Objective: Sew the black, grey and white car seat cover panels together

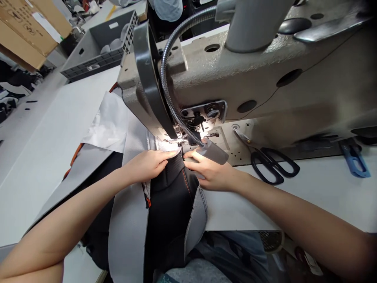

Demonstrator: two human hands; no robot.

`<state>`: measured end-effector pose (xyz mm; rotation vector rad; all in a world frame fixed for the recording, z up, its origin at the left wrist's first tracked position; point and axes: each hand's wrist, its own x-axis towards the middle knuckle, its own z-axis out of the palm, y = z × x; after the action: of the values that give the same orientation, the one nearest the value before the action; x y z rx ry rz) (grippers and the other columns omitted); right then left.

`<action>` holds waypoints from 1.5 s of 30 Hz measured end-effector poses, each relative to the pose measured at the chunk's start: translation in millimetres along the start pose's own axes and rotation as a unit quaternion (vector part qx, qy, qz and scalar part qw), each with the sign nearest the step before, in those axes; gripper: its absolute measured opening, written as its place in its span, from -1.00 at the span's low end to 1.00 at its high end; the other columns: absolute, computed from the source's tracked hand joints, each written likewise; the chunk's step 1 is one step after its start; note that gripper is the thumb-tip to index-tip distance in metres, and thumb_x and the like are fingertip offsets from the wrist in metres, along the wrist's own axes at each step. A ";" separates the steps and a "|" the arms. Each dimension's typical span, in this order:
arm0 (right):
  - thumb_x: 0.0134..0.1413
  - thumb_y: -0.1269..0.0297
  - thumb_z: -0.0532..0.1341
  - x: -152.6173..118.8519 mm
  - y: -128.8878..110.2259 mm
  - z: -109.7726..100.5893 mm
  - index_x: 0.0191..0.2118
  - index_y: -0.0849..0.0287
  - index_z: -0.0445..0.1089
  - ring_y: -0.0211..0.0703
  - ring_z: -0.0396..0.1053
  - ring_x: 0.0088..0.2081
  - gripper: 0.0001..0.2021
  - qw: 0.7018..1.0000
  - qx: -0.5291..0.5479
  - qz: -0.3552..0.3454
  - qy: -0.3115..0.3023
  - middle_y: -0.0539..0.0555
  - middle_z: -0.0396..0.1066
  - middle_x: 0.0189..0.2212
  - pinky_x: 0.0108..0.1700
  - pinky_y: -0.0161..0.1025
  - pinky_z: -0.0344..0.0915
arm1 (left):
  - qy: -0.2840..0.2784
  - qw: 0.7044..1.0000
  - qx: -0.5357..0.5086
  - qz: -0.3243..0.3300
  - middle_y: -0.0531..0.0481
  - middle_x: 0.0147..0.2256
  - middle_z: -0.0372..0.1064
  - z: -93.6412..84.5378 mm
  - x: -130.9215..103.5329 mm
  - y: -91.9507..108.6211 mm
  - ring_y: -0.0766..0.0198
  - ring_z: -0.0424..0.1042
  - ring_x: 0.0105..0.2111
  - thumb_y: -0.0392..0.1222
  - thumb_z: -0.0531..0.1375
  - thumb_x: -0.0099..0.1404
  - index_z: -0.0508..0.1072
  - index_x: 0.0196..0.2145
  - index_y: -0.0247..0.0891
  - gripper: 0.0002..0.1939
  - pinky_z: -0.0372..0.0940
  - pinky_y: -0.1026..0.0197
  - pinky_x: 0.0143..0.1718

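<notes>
Centrally, the black-and-grey workpiece (pixel 169 200) runs lengthwise from the bottom centre of the frame up to the sewing machine (pixel 206 74). The left hand (pixel 147 165) touches its upper left, the right hand (pixel 213 171) its upper right, both similarly near the machine. The hands are slightly apart; whether either pinches cannot be told. Scissors (pixel 272 163) lie right of centre.

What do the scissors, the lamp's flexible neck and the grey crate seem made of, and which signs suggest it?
Scissors: shiny, silvery metal blades; smooth black handles, probably plastic.
Flexible neck: glossy metal, from its bright, tight ribbing.
Grey crate: matt, likely moulded plastic, given its ribbed walls.
</notes>
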<state>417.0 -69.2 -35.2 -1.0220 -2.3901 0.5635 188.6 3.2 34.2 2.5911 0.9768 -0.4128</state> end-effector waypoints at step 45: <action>0.03 0.58 0.04 -13.9 -3.0 8.3 0.26 0.42 0.07 -0.01 -0.01 0.30 -0.39 0.991 -0.080 -0.111 0.004 0.30 0.10 0.25 0.27 -0.03 0.14 | 0.049 0.980 0.190 0.012 -0.15 -0.39 0.39 11.4 32.0 35.9 0.12 0.42 -0.30 -0.37 -0.08 0.32 0.46 -0.36 -0.33 -0.69 0.32 0.17 -0.29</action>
<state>419.1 -83.0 -43.9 -0.8042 -2.5309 0.2899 234.3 -8.3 19.2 2.9883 0.9762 -0.5135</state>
